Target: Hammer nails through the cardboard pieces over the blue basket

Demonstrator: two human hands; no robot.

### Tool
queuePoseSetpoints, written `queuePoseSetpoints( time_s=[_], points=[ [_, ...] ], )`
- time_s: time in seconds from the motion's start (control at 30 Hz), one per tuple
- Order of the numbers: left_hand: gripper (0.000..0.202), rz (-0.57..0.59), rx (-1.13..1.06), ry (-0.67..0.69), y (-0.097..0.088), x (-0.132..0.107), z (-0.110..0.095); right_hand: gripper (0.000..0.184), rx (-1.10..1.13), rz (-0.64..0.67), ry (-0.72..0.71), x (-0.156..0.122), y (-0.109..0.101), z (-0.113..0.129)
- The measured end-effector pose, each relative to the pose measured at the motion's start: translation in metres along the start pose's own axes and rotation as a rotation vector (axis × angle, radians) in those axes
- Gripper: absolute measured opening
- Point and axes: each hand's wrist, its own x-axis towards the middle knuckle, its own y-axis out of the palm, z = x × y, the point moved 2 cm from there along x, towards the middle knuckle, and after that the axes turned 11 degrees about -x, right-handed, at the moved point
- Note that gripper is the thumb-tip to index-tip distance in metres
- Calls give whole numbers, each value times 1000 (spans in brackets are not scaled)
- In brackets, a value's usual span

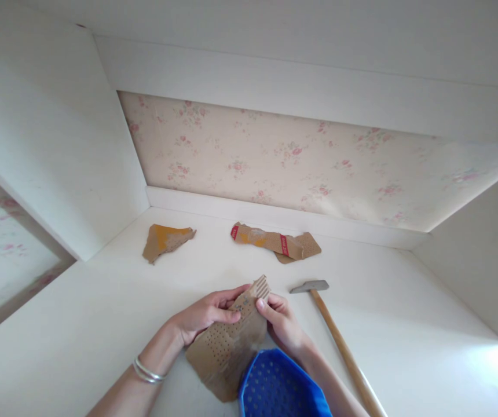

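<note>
Between my two hands is a torn piece of brown cardboard [231,353], dotted with small holes and showing bare ridges at its top corner. My left hand [214,313] grips its left edge with the thumb on top. On the upper right edge, my right hand [278,317] pinches it, thumb in front. Below the right hand sits a blue plastic basket [275,385] with a perforated bottom, partly cut off by the frame. A hammer [340,341] with a grey metal head and wooden handle lies to the right of my right hand.
Farther back on the white surface [114,301] lie a torn cardboard scrap [162,240] with a yellow patch and a cardboard strip [270,240] with red tape marks. White panels [58,133] enclose the sides, and floral wallpaper [275,156] covers the back.
</note>
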Motion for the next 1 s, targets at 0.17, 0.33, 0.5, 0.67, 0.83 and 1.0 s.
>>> queuePoseSetpoints(
  time_s=[0.17, 0.33, 0.5, 0.67, 0.83, 1.0],
  points=[
    [67, -8, 40, 17, 4, 0, -1, 29, -10, 7, 3, -1, 3, 3],
    [64, -26, 95, 26, 7, -2, -3, 29, -55, -32, -1, 1, 4, 3],
    [59, -7, 119, 24, 12, -3, -3, 34, -114, -76, -10, 1, 3, 4],
    [51, 21, 146, 22, 17, -6, -6, 35, -153, -107, -36, 1, 5, 8],
    [50, -17, 205, 64, 14, -7, -11, 33, -134, -81, -42, 4, 7, 10],
    [58, -78, 111, 158, 10, -4, -12, 34, -82, -58, -54, 5, 10, 16]
  ],
)
